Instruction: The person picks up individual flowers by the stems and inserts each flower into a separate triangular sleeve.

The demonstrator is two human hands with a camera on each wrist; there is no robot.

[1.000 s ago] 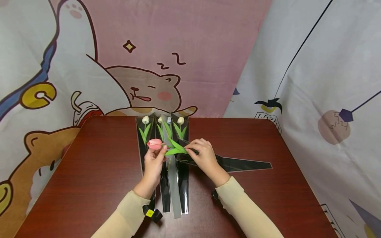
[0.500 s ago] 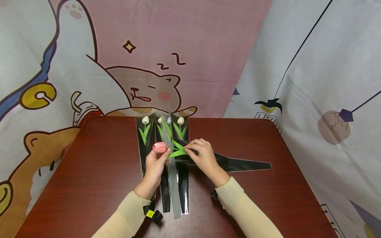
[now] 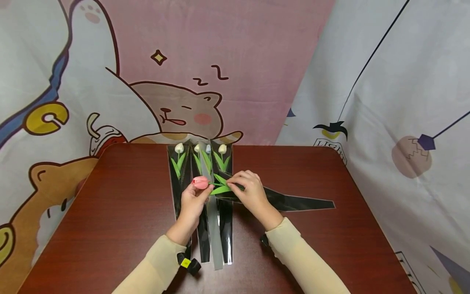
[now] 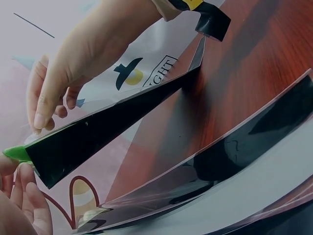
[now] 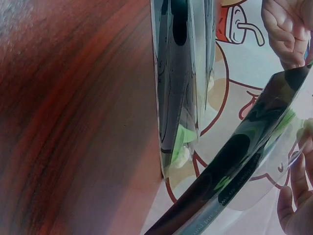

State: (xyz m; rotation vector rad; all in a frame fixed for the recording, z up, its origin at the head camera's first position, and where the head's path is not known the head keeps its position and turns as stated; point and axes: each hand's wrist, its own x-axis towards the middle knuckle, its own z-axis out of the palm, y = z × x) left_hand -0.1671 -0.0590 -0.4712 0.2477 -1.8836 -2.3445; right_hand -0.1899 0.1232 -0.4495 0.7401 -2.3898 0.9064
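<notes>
A pink artificial tulip (image 3: 200, 182) lies sideways above the table, its bloom pointing left. My left hand (image 3: 191, 202) holds it just below the bloom, between thumb and fingers. Its green leaves (image 3: 221, 189) reach to the mouth of a narrow black flower sleeve (image 3: 293, 201) with a clear front. My right hand (image 3: 249, 192) pinches at the sleeve's mouth, beside the leaves. In the left wrist view a green leaf (image 4: 17, 153) enters the wide end of the sleeve, between both hands. The right wrist view shows green through the sleeve's clear film (image 5: 264, 161).
Several sleeved tulips lie side by side behind and under the hands, with white blooms (image 3: 222, 149) and a bluish one (image 3: 208, 149) at the far edge. One sleeve is grey (image 3: 215, 232). The brown table (image 3: 121, 212) ends at a printed cloth backdrop (image 3: 257, 61).
My left hand has moved a little to the right with the pink tulip, bringing its leaves further toward the black sleeve. The right hand has stayed nearly in place.
</notes>
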